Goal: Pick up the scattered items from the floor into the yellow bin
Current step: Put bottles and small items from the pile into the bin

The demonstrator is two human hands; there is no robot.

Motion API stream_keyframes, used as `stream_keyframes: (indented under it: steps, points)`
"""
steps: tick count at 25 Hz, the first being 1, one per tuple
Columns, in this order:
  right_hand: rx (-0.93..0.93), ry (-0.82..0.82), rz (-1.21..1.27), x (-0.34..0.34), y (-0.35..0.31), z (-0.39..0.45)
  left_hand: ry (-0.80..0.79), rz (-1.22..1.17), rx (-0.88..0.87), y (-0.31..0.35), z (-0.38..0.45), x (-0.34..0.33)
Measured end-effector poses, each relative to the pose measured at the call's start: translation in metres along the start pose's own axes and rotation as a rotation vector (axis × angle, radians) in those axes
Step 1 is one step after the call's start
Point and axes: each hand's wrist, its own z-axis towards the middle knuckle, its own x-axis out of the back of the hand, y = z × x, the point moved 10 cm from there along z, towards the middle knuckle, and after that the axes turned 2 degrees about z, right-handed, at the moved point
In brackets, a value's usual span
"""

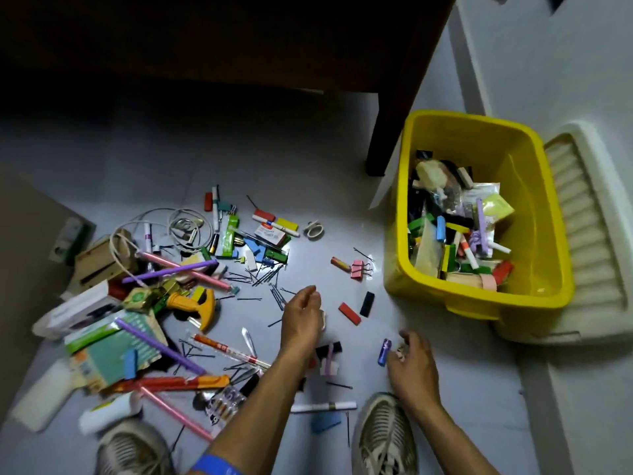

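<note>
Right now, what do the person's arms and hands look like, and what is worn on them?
Both forearms are bare, with no sleeves. The left hand and right hand have no gloves or rings visible. A blue band wraps the left arm near the frame's bottom edge.

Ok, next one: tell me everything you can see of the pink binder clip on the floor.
The pink binder clip lies on the pale floor left of the yellow bin, apart from it. Its body looks like pink-painted metal, and thin wire handles stick out toward the bin. It may be two clips side by side; the picture is too soft to say. A short orange-red stick lies right at its left side, seemingly touching it. Neither hand is near it.
</note>
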Motion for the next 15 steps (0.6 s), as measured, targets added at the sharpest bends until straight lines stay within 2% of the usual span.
stream_keyframes:
  steps: [1,2,5,7,9,11,13,15]
  points:
    - [-0.131,-0.07,-0.023,-0.016,0.018,0.006,0.006,0.002,0.018,-0.012,0.004,0.004]
    - [-0.181,-0.138,-0.02,-0.033,0.023,0.01,0.006,0.005,0.032,-0.02,0.008,0.006]
    - [-0.055,-0.339,0.058,-0.089,-0.024,0.015,-0.003,0.009,0.055,-0.034,0.023,0.011]
    - [0.088,-0.291,0.072,-0.095,-0.072,0.03,0.002,0.006,0.058,-0.037,0.034,0.019]
    - [0.231,-0.116,-0.001,-0.078,-0.118,0.062,0.036,0.016,0.049,-0.038,0.044,0.034]
    - [0.269,-0.037,-0.137,-0.063,-0.142,0.094,0.06,0.019,0.049,-0.039,0.047,0.048]
    - [0.201,-0.085,-0.24,-0.07,-0.142,0.112,0.09,0.0,0.045,-0.041,0.05,0.066]
    - [0.199,-0.179,-0.301,-0.1,-0.141,0.094,0.115,-0.007,0.042,-0.042,0.052,0.085]
